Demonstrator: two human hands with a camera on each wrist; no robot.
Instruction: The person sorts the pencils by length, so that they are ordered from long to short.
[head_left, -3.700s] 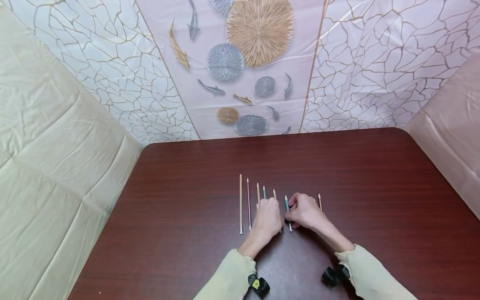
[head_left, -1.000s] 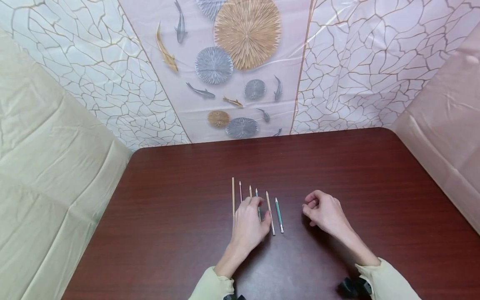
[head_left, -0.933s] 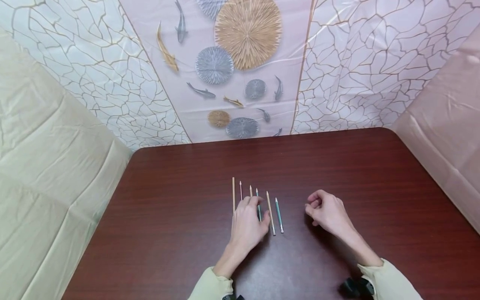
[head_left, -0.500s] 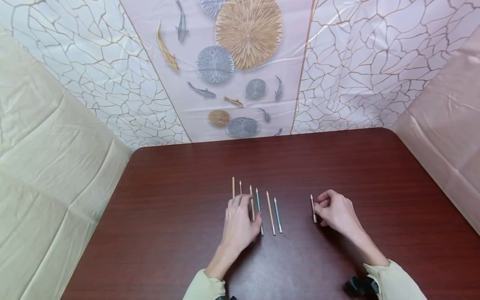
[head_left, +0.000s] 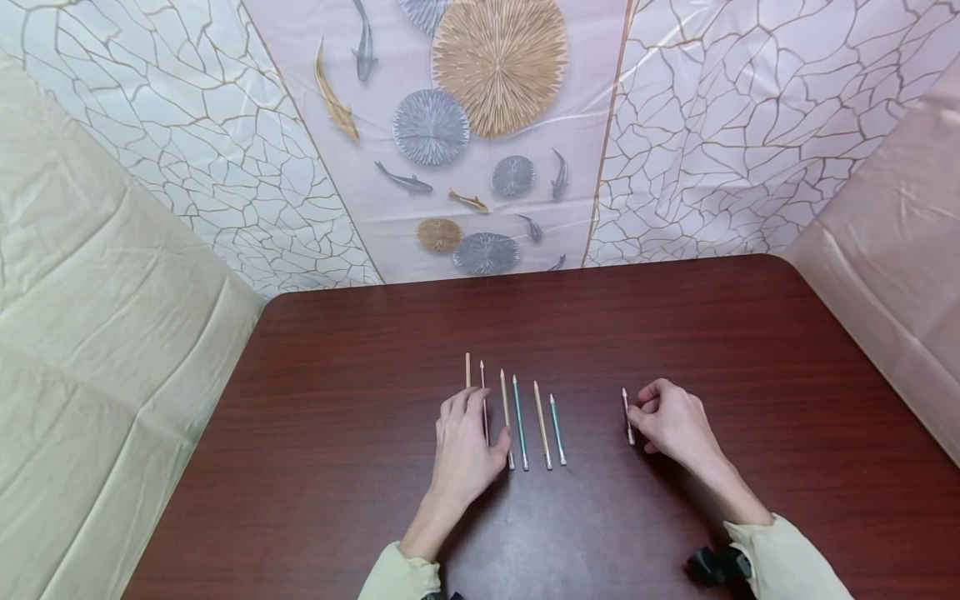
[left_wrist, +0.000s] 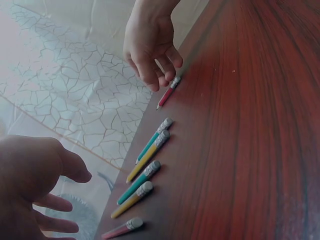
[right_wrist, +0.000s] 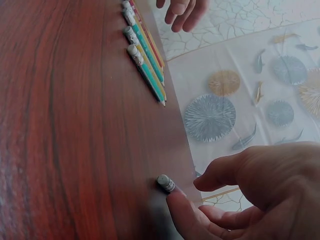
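Note:
A row of pencils, several in all, stands side by side on the table, eraser ends toward me. Over its left end hovers my left hand [head_left: 461,450], fingers spread, partly covering a long tan stick [head_left: 468,368] and a red pencil [head_left: 482,375]. To its right lie a yellow pencil [head_left: 506,408], a teal pencil [head_left: 519,417], another yellow pencil [head_left: 542,425] and a shorter teal pencil [head_left: 557,429]. Apart at the right lies a short red pencil [head_left: 627,417]. My right hand [head_left: 675,425] is beside it, fingertips at its edge, loosely bent; the right wrist view shows a gap between thumb and fingers.
The dark red wooden table [head_left: 360,375] reaches a patterned curtain [head_left: 487,208] at the back. Pale fabric walls slope along the left and right sides. A black wrist camera [head_left: 716,567] sits at the right cuff.
My left hand has slid leftward off the middle pencils toward the row's left end. My right hand left the short teal pencil, moved right, and the short red pencil beside it came into sight.

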